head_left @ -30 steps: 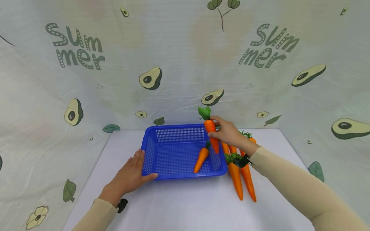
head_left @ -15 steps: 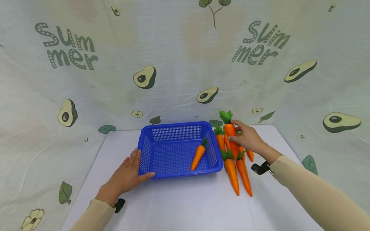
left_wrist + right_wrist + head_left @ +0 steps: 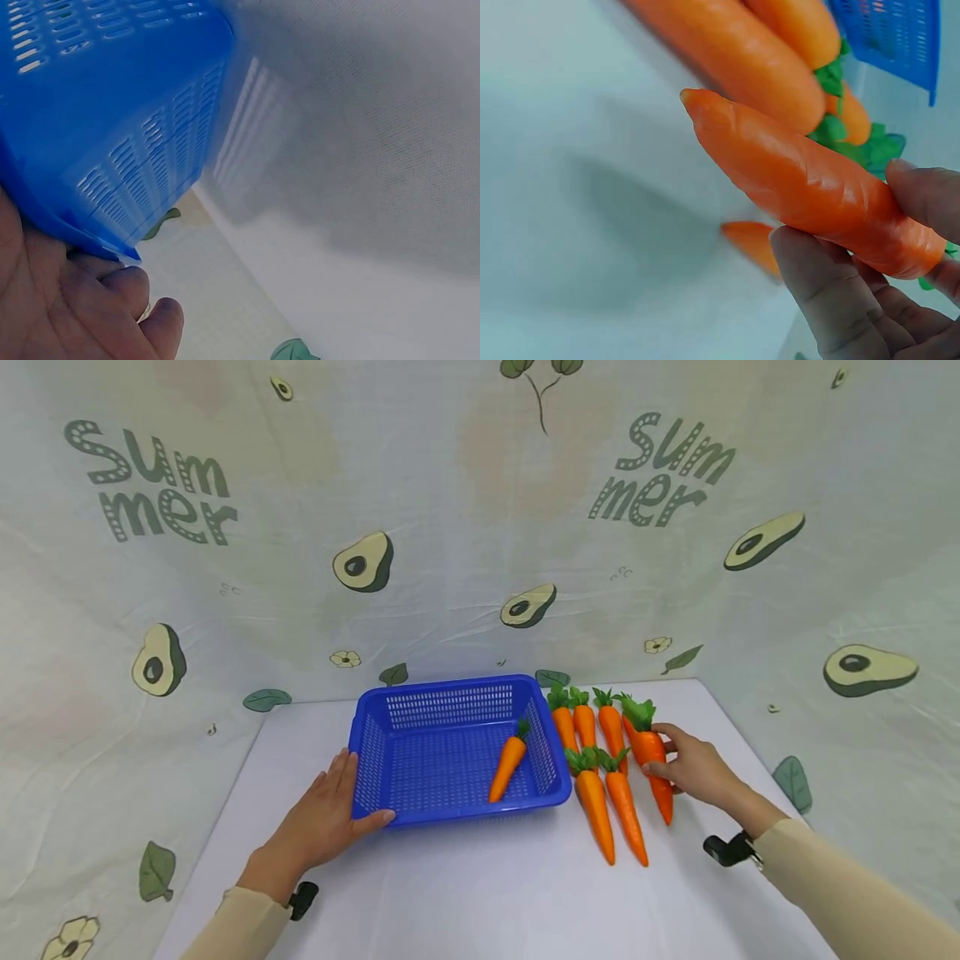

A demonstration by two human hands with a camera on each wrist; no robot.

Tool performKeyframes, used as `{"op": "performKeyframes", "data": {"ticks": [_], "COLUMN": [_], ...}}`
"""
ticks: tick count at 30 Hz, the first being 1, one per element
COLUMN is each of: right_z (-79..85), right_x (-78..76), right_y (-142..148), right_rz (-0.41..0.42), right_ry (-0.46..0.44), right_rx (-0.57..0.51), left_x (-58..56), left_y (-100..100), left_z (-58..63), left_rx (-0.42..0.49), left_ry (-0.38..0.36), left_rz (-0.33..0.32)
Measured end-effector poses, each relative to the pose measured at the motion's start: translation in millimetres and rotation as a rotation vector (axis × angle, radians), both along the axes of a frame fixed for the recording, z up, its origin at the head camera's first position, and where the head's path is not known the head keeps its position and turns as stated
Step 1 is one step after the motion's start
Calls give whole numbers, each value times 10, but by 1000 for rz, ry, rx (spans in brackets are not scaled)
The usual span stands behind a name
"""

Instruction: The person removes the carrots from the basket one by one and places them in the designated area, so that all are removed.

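Observation:
My right hand (image 3: 697,768) grips an orange carrot (image 3: 649,750) with a leafy green top, thumb on one side and fingers on the other. In the right wrist view this carrot (image 3: 802,176) hangs over the white table, its tip pointing away from the hand. My left hand (image 3: 315,818) rests against the left side of a blue plastic basket (image 3: 450,817), fingers straight, thumb laid at the front rim. The left wrist view shows those fingers close by the basket wall (image 3: 142,157). One smaller carrot (image 3: 507,768) lies inside the basket.
Several carrots lie right of the basket: two in front, including a paler carrot (image 3: 596,810), and more behind, such as a rear carrot (image 3: 611,727). One is partly hidden behind the held carrot. A printed cloth (image 3: 450,635) rises behind the white table (image 3: 465,893).
My right hand has carried the carrot from above the basket's right side rightward, past the other carrots, and lower. My left hand stays at the basket. The head view has shifted slightly.

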State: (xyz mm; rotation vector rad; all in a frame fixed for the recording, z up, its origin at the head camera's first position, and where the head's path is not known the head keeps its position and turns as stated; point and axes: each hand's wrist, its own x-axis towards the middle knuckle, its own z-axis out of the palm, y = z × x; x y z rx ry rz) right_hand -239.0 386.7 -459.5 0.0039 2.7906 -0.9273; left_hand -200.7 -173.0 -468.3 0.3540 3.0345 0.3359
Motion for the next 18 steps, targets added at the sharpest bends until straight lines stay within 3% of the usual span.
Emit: {"op": "performKeyframes", "data": {"ticks": [7,18], "right_z": [-214,-391], "right_x": [160,226], "right_y": [64,15], "right_rz": [-19,-25], "right_ry": [-82,-131], "right_rx": [4,8], "left_x": [3,-6], "left_y": [1,1], "left_z": [23,18], "left_rx": [2,-2], "left_ry": [-5,-10], "left_rz": [5,10]}}
